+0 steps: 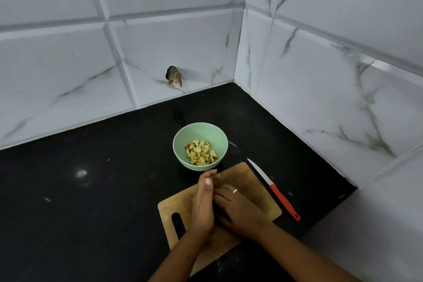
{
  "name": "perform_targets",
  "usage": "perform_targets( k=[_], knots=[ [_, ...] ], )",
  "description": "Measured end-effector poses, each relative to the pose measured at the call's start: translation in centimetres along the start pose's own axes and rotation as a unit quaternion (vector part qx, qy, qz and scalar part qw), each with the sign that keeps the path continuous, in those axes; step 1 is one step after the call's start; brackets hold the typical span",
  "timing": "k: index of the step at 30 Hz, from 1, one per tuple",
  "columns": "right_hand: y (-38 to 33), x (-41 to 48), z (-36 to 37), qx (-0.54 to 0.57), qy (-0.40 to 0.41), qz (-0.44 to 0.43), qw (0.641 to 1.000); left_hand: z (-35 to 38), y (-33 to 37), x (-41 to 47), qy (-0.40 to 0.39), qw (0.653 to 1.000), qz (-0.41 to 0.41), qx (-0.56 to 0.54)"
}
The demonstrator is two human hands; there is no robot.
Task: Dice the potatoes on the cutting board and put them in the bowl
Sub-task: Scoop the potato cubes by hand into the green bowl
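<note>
A pale green bowl [183, 144] stands on the black counter and holds several yellow diced potato pieces [201, 152]. Just in front of it lies the wooden cutting board [240, 178]. Both hands rest on the board, pressed together. My left hand [202, 204] stands on its edge with straight fingers pointing at the bowl. My right hand [240, 209], with a ring on one finger, lies palm down, its fingertips against the left palm. Whatever lies between or under the hands is hidden. No potato shows on the bare board.
A knife [274, 190] with a white blade and red handle lies on the counter along the board's right edge. Marble-patterned tiled walls meet in a corner behind the bowl and close in on the right. The black counter [91, 190] stretches to the left.
</note>
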State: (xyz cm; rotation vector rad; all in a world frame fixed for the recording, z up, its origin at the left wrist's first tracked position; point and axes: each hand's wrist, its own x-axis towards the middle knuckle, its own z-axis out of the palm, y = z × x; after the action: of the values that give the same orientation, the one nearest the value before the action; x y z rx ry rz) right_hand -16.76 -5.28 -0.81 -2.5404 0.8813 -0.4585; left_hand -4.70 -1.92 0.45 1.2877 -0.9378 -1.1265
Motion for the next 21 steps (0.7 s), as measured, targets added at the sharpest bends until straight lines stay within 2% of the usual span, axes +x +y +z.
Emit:
perform_targets(
  k=[6,9,13,21],
  knots=[
    [0.1,0.3,0.2,-0.019,0.026,-0.014,0.999,0.1,-0.3,0.0,0.028,0.999,0.007,-0.016],
    [0.6,0.5,0.1,-0.118,0.057,-0.057,0.990,0.0,-0.1,-0.1,0.032,0.999,0.012,-0.015],
    [1.2,1.2,-0.2,-0.181,0.045,-0.080,0.979,0.0,0.2,-0.2,0.022,1.000,0.013,-0.006],
    [1.5,2.1,-0.3,-0.208,0.033,-0.113,0.971,0.3,1.1,-0.5,0.049,0.998,-0.016,-0.037]
  ],
)
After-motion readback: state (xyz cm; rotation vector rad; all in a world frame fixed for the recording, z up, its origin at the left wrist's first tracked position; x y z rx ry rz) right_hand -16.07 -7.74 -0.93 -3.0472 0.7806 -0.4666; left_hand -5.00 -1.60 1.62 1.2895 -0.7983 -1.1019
